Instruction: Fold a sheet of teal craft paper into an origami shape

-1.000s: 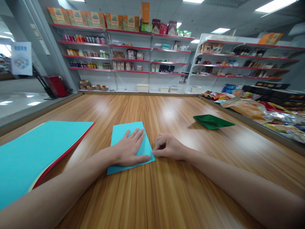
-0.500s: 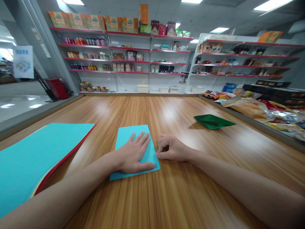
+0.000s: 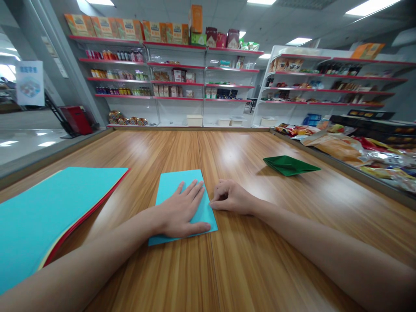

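A light-blue sheet of paper (image 3: 178,177), folded into a rectangle, lies flat on the wooden table. My left hand (image 3: 183,210) is pressed on it, palm down with the fingers spread. At the paper's right edge, my right hand (image 3: 232,197) is curled, thumb and fingertips pinched together on the edge. A dark-green folded paper shape (image 3: 289,165), resembling a boat, sits farther back to the right.
To the left lies a stack of large coloured sheets (image 3: 81,195), blue on top with yellow and red beneath. Packaged snacks (image 3: 354,149) border the table's right side. Stocked shelves (image 3: 175,65) stand beyond the far table edge (image 3: 195,128).
My right hand has slid a little way up along the paper's right edge, away from me. My left hand stays pressed on the paper.
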The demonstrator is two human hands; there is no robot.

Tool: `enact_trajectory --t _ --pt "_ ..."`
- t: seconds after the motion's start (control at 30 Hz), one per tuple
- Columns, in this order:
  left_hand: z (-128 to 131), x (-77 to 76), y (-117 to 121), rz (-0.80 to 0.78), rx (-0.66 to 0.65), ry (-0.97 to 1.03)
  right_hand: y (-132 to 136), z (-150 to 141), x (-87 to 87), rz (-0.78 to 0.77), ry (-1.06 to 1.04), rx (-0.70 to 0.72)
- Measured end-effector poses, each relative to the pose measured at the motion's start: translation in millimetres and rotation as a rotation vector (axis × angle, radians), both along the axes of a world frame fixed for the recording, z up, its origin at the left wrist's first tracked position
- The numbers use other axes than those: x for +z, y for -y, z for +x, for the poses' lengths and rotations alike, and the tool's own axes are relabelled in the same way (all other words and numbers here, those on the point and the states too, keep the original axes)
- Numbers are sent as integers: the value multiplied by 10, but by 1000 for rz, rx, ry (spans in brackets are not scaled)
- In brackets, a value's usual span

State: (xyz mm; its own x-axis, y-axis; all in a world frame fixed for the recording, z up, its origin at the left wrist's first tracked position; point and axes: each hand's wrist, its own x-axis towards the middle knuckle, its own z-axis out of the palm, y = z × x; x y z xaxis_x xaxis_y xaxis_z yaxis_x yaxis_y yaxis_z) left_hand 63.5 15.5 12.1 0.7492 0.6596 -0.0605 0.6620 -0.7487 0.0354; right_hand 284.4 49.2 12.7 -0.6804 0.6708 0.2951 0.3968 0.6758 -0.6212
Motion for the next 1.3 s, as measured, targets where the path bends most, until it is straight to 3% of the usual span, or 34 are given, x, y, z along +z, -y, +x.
enact_trajectory --t 0.43,0.8,1.3 --pt "32 42 9 -19 16 2 -81 -17 -33 -35 12 -145" --pt "109 132 105 -70 -74 12 -57 45 -25 25 -16 -29" --pt "107 92 116 -89 -129 33 -142 71 -18 5 -20 -110"
